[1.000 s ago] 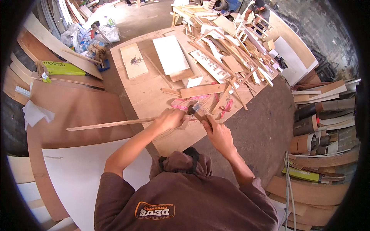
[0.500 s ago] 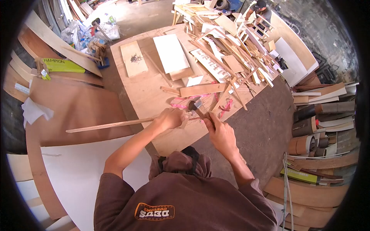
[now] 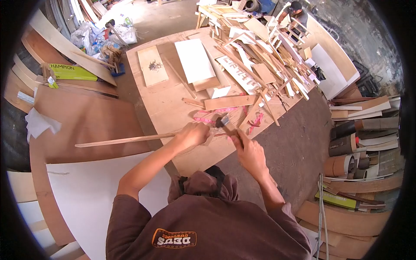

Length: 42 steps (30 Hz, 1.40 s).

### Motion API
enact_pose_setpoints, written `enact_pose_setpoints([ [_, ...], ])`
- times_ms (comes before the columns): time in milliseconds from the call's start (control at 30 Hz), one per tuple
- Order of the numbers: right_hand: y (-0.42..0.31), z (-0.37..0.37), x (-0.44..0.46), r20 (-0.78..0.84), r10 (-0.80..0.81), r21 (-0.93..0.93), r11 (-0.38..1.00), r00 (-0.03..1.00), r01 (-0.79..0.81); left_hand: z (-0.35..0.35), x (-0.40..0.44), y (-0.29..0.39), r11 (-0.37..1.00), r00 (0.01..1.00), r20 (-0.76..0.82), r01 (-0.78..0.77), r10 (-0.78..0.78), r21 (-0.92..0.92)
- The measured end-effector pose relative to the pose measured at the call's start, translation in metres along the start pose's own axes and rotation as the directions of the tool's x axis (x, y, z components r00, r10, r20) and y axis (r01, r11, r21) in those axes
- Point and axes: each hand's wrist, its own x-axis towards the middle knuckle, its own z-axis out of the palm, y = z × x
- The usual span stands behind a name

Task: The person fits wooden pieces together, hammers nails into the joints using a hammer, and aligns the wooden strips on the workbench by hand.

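My left hand [image 3: 195,134] is closed round a long thin wooden strip [image 3: 125,140], which sticks out to the left past the table edge. In my right hand [image 3: 251,156] is the handle of a hammer [image 3: 224,122], its dark head just right of my left hand, over the plywood table [image 3: 203,157]. My left fingertips are partly hidden. Pink ribbon [image 3: 204,118] lies twisted beyond both hands, next to a flat wooden board [image 3: 229,102].
A white box-like panel [image 3: 192,60] and a board with dark nails or screws [image 3: 152,67] lie farther back. Wood scraps [image 3: 260,56] are heaped at the back right, where another person [image 3: 294,19] sits. Rolls [image 3: 339,165] and boards line the right side.
The hammer head and handle have shifted and tilted slightly while my right hand keeps its hold. My left hand and the strip stay nearly in place.
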Motion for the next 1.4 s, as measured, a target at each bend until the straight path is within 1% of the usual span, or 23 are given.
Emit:
enact_pose_setpoints([
  [67,0.001,0.004,0.005,-0.17,0.054,0.181,0.983,0.984,-0.023,0.005,0.001,-0.002,1.0,1.0,-0.004,-0.001,0.001,-0.001],
  [100,0.005,0.01,0.013,-0.172,0.055,0.179,0.983,0.983,-0.024,0.006,0.004,-0.003,1.0,1.0,-0.015,-0.006,0.006,0.004],
  [167,0.017,0.029,0.029,-0.074,0.13,0.352,0.931,0.989,-0.096,0.01,0.007,-0.004,0.998,0.999,-0.011,-0.051,0.051,0.022],
  [200,0.022,0.04,0.034,-0.081,0.131,0.355,0.93,0.988,-0.094,0.011,0.01,-0.006,0.995,0.996,-0.011,-0.09,0.091,0.042],
  [267,0.026,0.058,0.046,0.049,0.077,0.711,0.698,0.996,-0.089,0.014,0.013,-0.007,0.994,0.996,-0.014,-0.089,0.09,0.055],
  [300,0.022,0.063,0.047,0.049,0.09,0.786,0.612,0.995,-0.094,0.013,0.011,-0.006,0.994,0.996,-0.011,-0.086,0.087,0.06],
  [333,0.021,0.067,0.049,0.051,0.084,0.789,0.608,0.995,-0.092,0.011,0.011,-0.006,0.995,0.997,-0.012,-0.079,0.08,0.064],
  [400,0.022,0.075,0.052,0.006,0.072,0.868,0.495,0.997,-0.041,0.008,0.01,-0.004,0.995,0.997,0.016,-0.075,0.074,0.065],
  [433,0.023,0.077,0.053,0.009,0.072,0.87,0.492,0.997,-0.043,0.007,0.01,-0.002,0.995,0.997,0.019,-0.072,0.071,0.065],
  [500,0.027,0.079,0.058,-0.099,-0.008,0.784,0.615,0.995,0.083,0.005,0.012,0.0,0.996,0.996,0.069,-0.061,0.057,0.059],
  [533,0.028,0.08,0.06,-0.1,-0.006,0.787,0.612,0.995,0.083,0.006,0.012,-0.001,0.996,0.996,0.072,-0.061,0.057,0.061],
  [600,0.033,0.083,0.062,-0.01,-0.024,0.734,0.679,1.0,0.024,0.006,0.014,-0.001,0.997,0.996,0.071,-0.055,0.051,0.054],
  [633,0.038,0.086,0.063,-0.011,-0.026,0.734,0.678,1.0,0.026,0.005,0.015,-0.001,0.997,0.996,0.069,-0.054,0.05,0.055],
  [700,0.042,0.09,0.066,-0.066,-0.107,0.754,0.645,0.992,0.12,0.004,0.013,-0.001,0.997,0.996,0.084,-0.033,0.027,0.071],
  [733,0.042,0.09,0.065,-0.065,-0.108,0.755,0.644,0.992,0.12,0.004,0.013,-0.002,0.997,0.996,0.084,-0.032,0.026,0.071],
  [800,0.042,0.086,0.063,-0.037,-0.092,0.685,0.723,0.995,0.092,0.004,0.013,-0.001,0.996,0.996,0.067,-0.056,0.051,0.067],
  [933,0.047,0.093,0.064,-0.079,-0.114,0.732,0.668,0.99,0.136,0.003,0.009,0.001,0.996,0.997,0.044,-0.072,0.069,0.061],
  [1000,0.048,0.09,0.065,-0.066,-0.129,0.629,0.764,0.989,0.141,0.001,0.008,0.003,0.994,0.994,0.013,-0.106,0.105,0.01],
  [1133,0.046,0.088,0.064,-0.061,-0.099,0.571,0.812,0.993,0.116,0.007,0.015,-0.003,0.997,0.995,0.088,-0.054,0.048,0.062],
  [1200,0.049,0.093,0.065,-0.054,-0.08,0.688,0.719,0.995,0.095,0.004,0.011,-0.004,0.994,0.993,-0.044,-0.11,0.111,0.014],
  [1300,0.052,0.096,0.065,-0.102,-0.091,0.665,0.734,0.991,0.136,-0.016,-0.003,0.002,0.985,0.981,-0.124,-0.157,0.147,-0.075],
  [1333,0.053,0.093,0.065,-0.102,-0.091,0.666,0.734,0.991,0.136,-0.018,-0.004,-0.003,0.985,0.981,-0.124,-0.156,0.147,-0.075],
  [1400,0.055,0.087,0.062,-0.049,-0.032,0.603,0.796,0.998,0.055,-0.022,-0.007,-0.015,0.997,0.996,-0.024,-0.083,0.083,-0.009],
])
